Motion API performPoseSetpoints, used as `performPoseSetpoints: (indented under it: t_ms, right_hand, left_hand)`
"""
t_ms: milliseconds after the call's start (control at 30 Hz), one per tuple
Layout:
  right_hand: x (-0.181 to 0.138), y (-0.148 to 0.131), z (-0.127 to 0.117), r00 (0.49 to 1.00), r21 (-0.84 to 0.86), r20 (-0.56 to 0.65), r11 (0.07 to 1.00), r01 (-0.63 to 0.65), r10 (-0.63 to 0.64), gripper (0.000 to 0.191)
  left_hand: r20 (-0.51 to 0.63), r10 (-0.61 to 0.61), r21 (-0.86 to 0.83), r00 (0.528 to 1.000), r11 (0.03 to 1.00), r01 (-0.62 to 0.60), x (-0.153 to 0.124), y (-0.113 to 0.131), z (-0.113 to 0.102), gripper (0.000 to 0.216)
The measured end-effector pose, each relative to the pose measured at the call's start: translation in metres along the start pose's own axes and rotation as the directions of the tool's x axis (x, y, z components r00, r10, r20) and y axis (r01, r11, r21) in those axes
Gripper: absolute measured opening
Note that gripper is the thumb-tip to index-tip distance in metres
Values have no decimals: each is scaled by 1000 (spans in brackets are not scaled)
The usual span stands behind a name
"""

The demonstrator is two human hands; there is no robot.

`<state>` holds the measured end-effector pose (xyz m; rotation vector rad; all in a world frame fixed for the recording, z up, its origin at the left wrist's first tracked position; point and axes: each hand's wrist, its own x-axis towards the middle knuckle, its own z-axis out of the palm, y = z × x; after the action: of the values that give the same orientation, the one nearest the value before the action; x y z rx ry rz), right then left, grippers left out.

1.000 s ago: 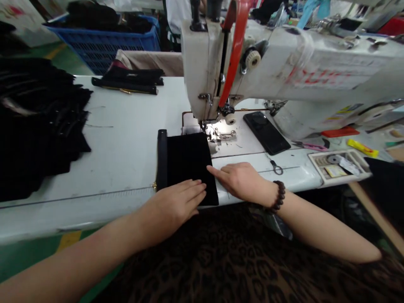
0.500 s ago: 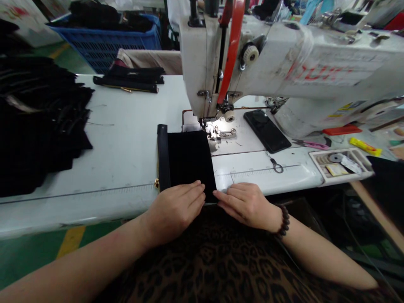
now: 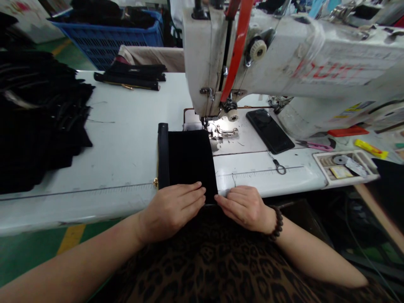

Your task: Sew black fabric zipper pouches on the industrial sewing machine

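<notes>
A white table (image 3: 126, 155) bears a black fabric stack (image 3: 41, 126) at left, zippered strips (image 3: 132, 76) farther back, a zippered black panel (image 3: 191, 160) near the middle, and a compartmented tray (image 3: 321, 159) at right.

- A black rectangular smartphone (image 3: 270, 131) is lying right of centre in the frame, with a dark ring-shaped strap (image 3: 275, 163) trailing just below it.
- Pink-handled scissors (image 3: 318, 146) are resting further right, near a long, flat red object (image 3: 348, 131).
- A bright yellow packet (image 3: 370, 148) is lying near the right edge.
- An off-white rectangular tray (image 3: 352, 180) is sitting below that, holding a round grey bobbin (image 3: 340, 160).
- A blue slatted plastic crate (image 3: 110, 46) is standing at upper left.
</notes>
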<state>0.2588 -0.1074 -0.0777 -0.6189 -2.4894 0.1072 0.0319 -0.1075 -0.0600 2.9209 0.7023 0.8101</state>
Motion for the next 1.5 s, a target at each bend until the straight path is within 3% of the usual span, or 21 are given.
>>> performPoseSetpoints:
  t_ms: [333,567,767,1200,1500]
  right_hand:
    - [-2,6,0,995,5,25,995,96,-96,14]
    - [1,4,-4,981,-87,84,979,183,-176,14]
    - [1,-1,-7,983,-136,121,979,154,-138,17]
    - [4,-6,-7,968,-158,231,978,136,-97,25]
    - [23,6,-13,969,-157,239,983,95,-56,25]
  left_hand:
    - [28,24,33,999,999,-25,-1,0,1,18]
    - [29,10,70,1000,997,-12,3,3,0,17]
    - [47,33,109,998,993,-38,0,4,-1,35]
    - [89,13,74,996,997,-19,4,-3,-12,35]
    - [92,-33,43,995,999,29,11,-20,-8,37]
